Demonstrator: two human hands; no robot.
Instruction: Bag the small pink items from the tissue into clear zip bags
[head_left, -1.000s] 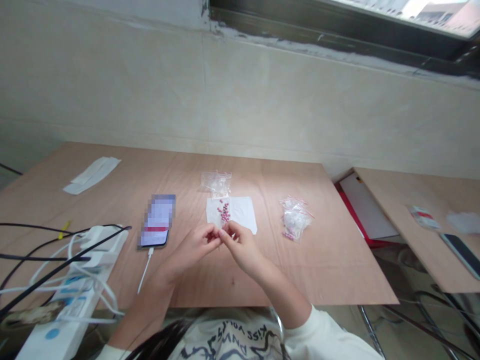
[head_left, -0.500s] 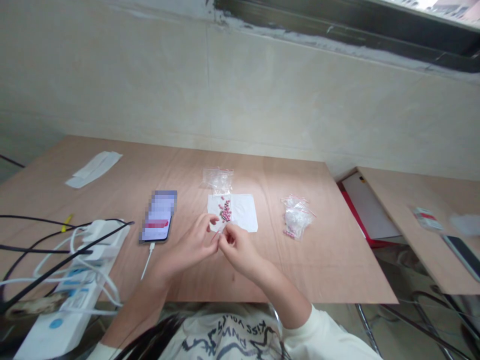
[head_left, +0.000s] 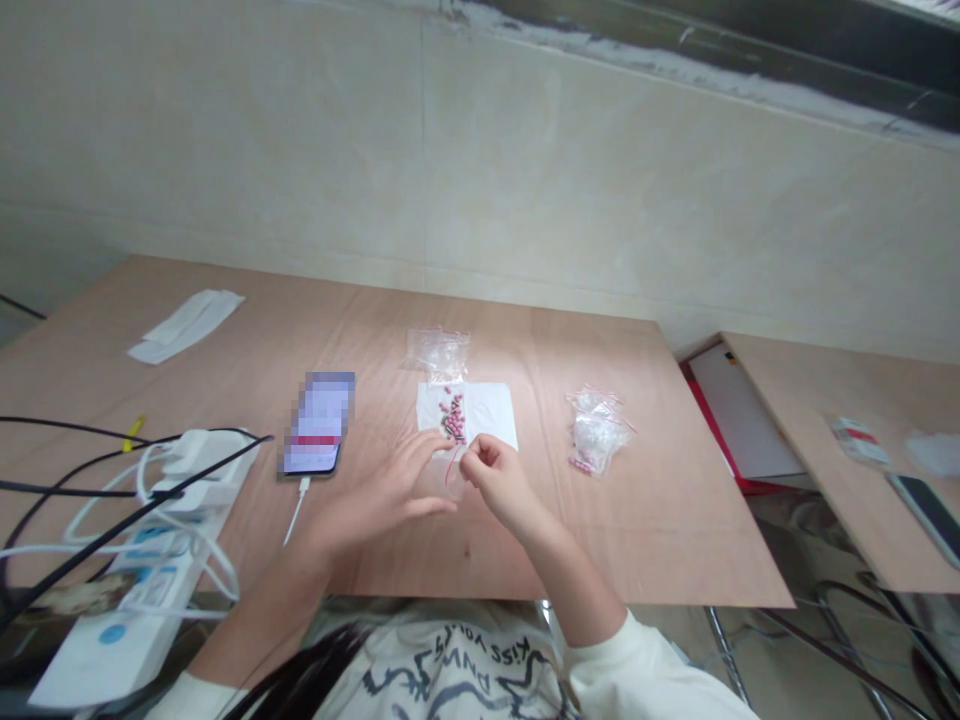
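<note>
A thin red string (head_left: 452, 463) hangs from the pinched thumb and fingers of my right hand (head_left: 495, 482). To the left of it, my left hand (head_left: 394, 482) is open, thumb spread well apart from the fingers, fingertips close to the beads. Small pink beads (head_left: 453, 418), some with darker bits among them, lie in a loose pile on a white sheet (head_left: 491, 415). A clear plastic bag (head_left: 439, 352) lies just behind the sheet. Whether a bead is on the string is too small to tell.
More clear bags (head_left: 598, 430) with some pink beads lie at the right. A phone (head_left: 319, 425) on a white charging cable is at the left, beside a power strip (head_left: 161, 580) with tangled cords. White paper (head_left: 187, 325) lies back left. A second table (head_left: 817, 400) stands at right.
My left hand has come away from my right hand and opened, its thumb dropping from the fingers. My right hand has shifted slightly right, still pinching the string. The view has tilted slightly.
</note>
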